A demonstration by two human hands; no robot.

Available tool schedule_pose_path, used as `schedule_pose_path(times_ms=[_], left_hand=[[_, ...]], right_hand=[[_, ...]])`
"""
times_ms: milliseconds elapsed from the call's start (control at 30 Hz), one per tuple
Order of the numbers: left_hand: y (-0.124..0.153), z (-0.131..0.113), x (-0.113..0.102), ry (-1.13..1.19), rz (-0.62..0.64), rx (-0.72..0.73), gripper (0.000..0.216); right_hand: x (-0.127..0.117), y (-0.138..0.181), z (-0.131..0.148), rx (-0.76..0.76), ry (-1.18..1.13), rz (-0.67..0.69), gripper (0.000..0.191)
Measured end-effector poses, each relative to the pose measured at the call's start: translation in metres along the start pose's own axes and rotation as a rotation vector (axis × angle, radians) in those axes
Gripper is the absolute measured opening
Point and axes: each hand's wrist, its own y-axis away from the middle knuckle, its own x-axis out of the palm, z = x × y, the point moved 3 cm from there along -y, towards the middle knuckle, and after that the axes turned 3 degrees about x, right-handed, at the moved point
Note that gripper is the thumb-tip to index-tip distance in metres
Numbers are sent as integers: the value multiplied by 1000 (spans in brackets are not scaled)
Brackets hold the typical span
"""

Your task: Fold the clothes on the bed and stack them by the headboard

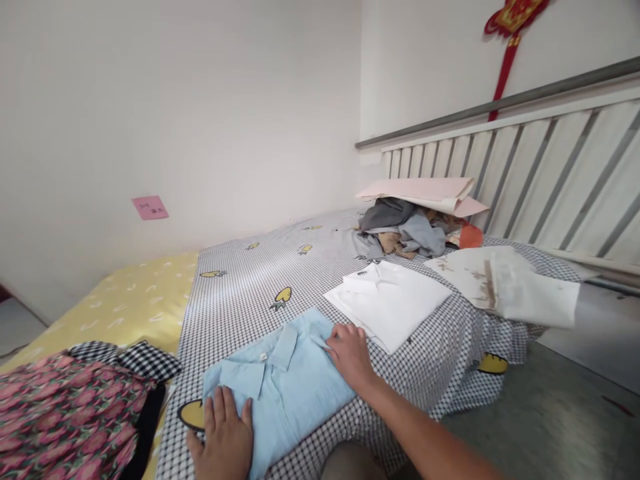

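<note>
A folded light blue shirt [280,380] lies on the checked bedsheet [260,280] near the bed's front edge. My left hand [225,437] rests flat on the shirt's near left corner, fingers stretched out. My right hand [350,353] presses on the shirt's far right edge near the collar, fingers curled down onto the cloth. A folded white shirt [390,300] lies just to the right of the blue one.
A heap of grey and tan clothes [405,230] sits at the head of the bed under pink card sheets [425,190]. A stained white cloth [505,280] lies at right by the slatted headboard [550,167]. Floral fabric [65,413] lies at left.
</note>
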Motion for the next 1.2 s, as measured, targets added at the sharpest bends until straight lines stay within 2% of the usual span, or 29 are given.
schedule_pose_path(times_ms=[67, 167, 233, 400, 667, 800, 900, 967, 1100, 1200], left_hand=[[0, -1, -1, -8, 10, -8, 58], [1, -3, -6, -33, 45, -15, 58], [2, -3, -10, -38, 51, -19, 59], [4, -4, -10, -51, 4, -23, 59], [6, -4, 4, 71, -193, -26, 58], [6, -5, 8, 128, -211, -28, 56], [7, -5, 7, 172, -213, -36, 55], [7, -5, 6, 193, -203, -45, 55], [9, -5, 1, 202, -183, -58, 55], [11, -5, -3, 214, -171, -61, 55]], right_hand=[[7, 3, 3, -25, -21, 34, 29], [18, -11, -7, 163, -179, 102, 39], [24, -27, -16, 295, -181, 115, 43], [29, -52, -24, 413, -44, 174, 36], [21, -55, -31, 321, 122, 130, 36], [13, -56, -24, 285, 109, 69, 50], [18, -47, -8, 215, 115, 25, 55], [32, -37, 1, 174, 137, 113, 57], [65, -24, 7, 70, 248, 384, 59], [74, -26, 5, 37, 303, 410, 61]])
